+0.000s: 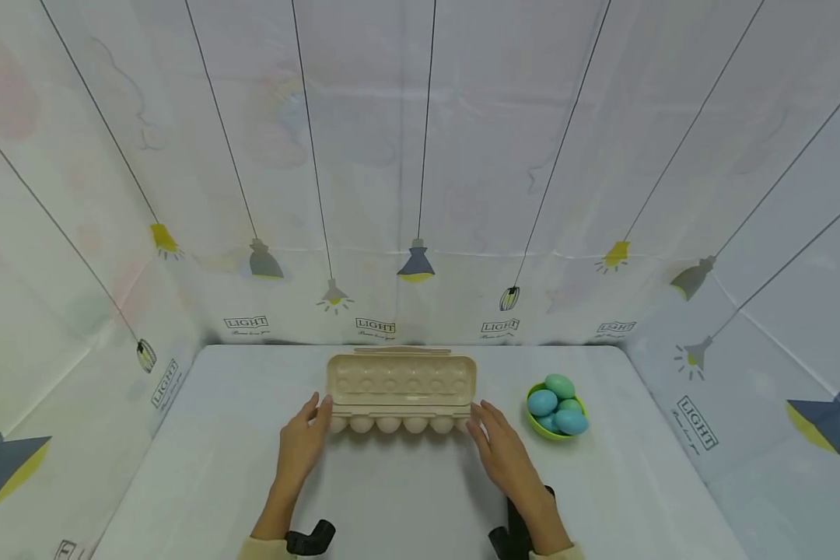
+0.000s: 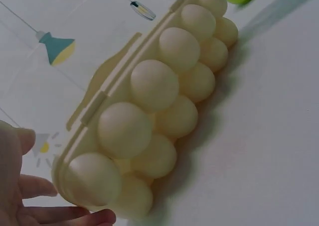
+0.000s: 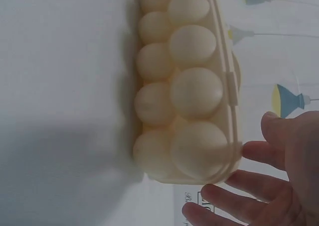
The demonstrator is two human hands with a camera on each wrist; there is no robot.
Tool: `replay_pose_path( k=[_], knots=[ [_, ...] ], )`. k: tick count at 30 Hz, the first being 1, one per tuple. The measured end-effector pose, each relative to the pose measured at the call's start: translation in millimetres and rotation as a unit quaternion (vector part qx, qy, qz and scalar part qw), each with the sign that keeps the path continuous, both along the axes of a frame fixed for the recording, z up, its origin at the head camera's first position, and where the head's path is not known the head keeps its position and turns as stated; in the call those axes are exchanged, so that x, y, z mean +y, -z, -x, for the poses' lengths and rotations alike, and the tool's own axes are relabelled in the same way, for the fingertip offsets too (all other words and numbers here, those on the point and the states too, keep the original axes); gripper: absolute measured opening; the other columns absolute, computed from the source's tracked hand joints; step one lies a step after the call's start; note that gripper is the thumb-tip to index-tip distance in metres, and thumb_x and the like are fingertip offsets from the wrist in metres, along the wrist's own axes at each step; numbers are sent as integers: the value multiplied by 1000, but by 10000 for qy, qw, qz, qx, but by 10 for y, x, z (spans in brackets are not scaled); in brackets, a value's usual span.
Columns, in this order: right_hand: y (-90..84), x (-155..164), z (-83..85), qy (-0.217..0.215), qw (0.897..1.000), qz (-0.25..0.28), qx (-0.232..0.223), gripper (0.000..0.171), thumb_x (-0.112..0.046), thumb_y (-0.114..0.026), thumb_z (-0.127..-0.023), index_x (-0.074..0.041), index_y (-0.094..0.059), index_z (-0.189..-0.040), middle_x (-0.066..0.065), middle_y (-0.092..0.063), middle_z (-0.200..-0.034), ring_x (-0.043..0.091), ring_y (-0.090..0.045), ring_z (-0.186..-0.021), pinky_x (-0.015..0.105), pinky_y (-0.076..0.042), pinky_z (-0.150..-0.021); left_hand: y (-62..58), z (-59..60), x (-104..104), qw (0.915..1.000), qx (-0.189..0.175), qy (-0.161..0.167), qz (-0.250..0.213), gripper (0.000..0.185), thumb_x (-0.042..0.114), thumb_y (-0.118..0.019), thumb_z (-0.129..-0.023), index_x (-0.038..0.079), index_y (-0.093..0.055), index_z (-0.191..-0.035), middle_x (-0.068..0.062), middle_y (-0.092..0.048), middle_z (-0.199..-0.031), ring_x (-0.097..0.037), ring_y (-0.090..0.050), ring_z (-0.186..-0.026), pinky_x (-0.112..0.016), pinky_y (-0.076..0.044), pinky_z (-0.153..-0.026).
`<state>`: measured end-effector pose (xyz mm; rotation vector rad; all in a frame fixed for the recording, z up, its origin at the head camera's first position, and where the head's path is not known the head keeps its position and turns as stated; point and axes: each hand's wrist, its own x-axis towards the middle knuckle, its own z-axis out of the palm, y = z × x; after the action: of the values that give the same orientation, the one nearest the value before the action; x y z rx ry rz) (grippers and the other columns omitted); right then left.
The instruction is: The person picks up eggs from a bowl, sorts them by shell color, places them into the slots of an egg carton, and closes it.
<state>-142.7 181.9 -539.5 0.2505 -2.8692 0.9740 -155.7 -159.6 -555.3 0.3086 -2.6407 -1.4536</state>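
the closed beige plastic egg carton (image 1: 400,393) is lying crosswise on the desk (image 1: 392,498), being flanked end-to-end by the released left hand (image 1: 301,443) and the released right hand (image 1: 504,455), equally near.

Beige egg carton (image 1: 400,385), blue-green eggs (image 1: 558,403) in a lime-green bowl (image 1: 536,426).

Green bowl (image 1: 536,426) of blue-green eggs (image 1: 557,403) — white table (image 1: 406,498), lamp-print curtain (image 1: 420,155)
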Motion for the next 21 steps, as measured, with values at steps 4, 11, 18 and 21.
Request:
replay_pose_path(
  k=[4, 11, 18, 21],
  knots=[
    [20, -12, -18, 52, 9999, 63, -102, 48, -31, -52, -106, -4, -50, -145, 21, -44, -153, 41, -45, -140, 59, -41, -113, 57, -18, 21, 9999, 131, -61, -68, 72, 62, -42, -101, 4, -52, -145, -23, -66, -130, -43, -66, -115, -57, -55, -95],
    [29, -34, -90, 215, 9993, 195, -221, 41, -32, -56, -104, -4, -56, -134, 21, -49, -146, 40, -48, -137, 57, -43, -112, 102, -104, 32, 9991, 111, -239, -346, 68, 57, -53, -99, 2, -56, -140, -25, -65, -130, -42, -64, -120, -57, -54, -99],
    [59, -36, -140, 248, 9994, 237, -67, 36, -32, -58, -103, -3, -57, -124, 21, -51, -141, 39, -50, -135, 55, -45, -110, 178, -232, 41, 9976, 142, -300, -602, 65, 46, -68, -94, 0, -56, -138, -24, -64, -132, -38, -67, -117, -52, -56, -98],
    [82, -22, -147, 307, 9993, 223, 48, 31, -31, -59, -102, -3, -59, -117, 21, -52, -139, 39, -53, -132, 55, -47, -106, 221, -269, 45, 9966, 129, -204, -791, 64, 42, -72, -92, 0, -56, -138, -26, -62, -134, -37, -69, -114, -45, -60, -93]
  ],
)
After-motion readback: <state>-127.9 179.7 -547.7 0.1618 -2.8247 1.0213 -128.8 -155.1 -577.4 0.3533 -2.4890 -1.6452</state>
